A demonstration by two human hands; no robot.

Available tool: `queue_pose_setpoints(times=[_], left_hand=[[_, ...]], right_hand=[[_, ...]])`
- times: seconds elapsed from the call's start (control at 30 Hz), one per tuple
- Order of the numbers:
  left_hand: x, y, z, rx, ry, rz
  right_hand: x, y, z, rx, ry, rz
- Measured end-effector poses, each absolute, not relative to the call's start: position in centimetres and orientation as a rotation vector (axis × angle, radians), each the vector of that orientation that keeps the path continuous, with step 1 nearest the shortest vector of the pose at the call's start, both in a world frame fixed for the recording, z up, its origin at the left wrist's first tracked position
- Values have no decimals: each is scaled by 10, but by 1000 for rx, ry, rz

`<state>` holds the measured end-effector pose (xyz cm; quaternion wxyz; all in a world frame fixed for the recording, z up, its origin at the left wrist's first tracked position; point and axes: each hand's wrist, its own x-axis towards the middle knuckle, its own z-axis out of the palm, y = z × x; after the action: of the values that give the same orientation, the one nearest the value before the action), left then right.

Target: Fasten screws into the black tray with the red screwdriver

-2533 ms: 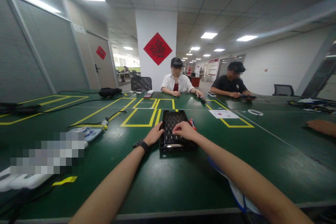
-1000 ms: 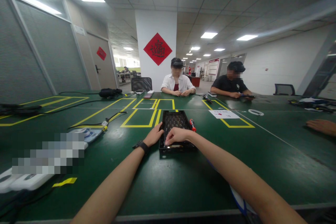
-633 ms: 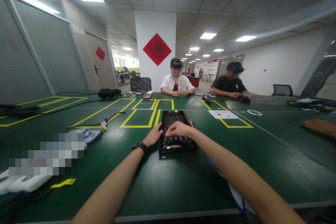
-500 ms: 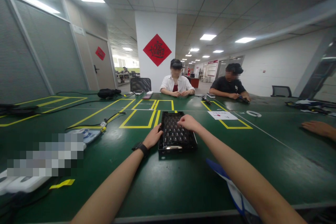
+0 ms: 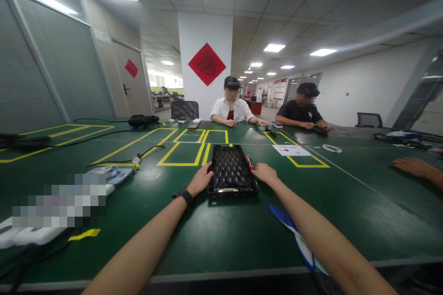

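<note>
Before me on the green table [image 5: 214, 226] lies a black case [image 5: 231, 170] with rows of small shiny pieces in it. My left hand [image 5: 200, 179] is closed on the case's left edge, its thumb at the rim and its other fingers partly hidden. Close by the case's right side, my right hand [image 5: 265, 173] is closed around the near end of a small red tool [image 5: 249, 162]. The tool's exact kind is too small to tell, and the fingers hide part of it.
Blue-and-white insoles [image 5: 296, 228] lie under my right forearm. Left are white devices [image 5: 51, 230] and cables; yellow tape [image 5: 183, 164] marks the table. A paper sheet [image 5: 291, 150] and white ring [image 5: 331, 148] lie right. Two people sit opposite; another person's hand [image 5: 411, 166] rests far right.
My right hand has moved from above the case to its right side and now grips the red tool. My left hand stays at the case. Opposite, one person's hand has reached sideways.
</note>
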<state>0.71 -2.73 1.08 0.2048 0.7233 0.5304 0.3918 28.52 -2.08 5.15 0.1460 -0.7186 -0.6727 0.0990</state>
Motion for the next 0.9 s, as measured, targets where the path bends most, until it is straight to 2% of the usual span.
queue_pose_setpoints(times=[0.23, 0.47, 0.57, 0.67, 0.8, 0.9], left_hand=[[5, -26, 10, 2071, 1493, 1057], [9, -24, 7, 2074, 1493, 1084], [13, -25, 7, 2059, 1483, 1123], [17, -30, 13, 2088, 1486, 1168], [22, -45, 31, 2215, 1313, 1322], [30, -57, 41, 2175, 1097, 1221]], right_hand=[[282, -17, 43, -1956, -1775, 364], [257, -30, 67, -1500, -1570, 513], [230, -46, 66, -853, -1387, 1132], [207, -58, 58, -711, -1300, 1407], [199, -62, 53, -787, -1289, 1382], [202, -62, 53, -837, -1316, 1292]])
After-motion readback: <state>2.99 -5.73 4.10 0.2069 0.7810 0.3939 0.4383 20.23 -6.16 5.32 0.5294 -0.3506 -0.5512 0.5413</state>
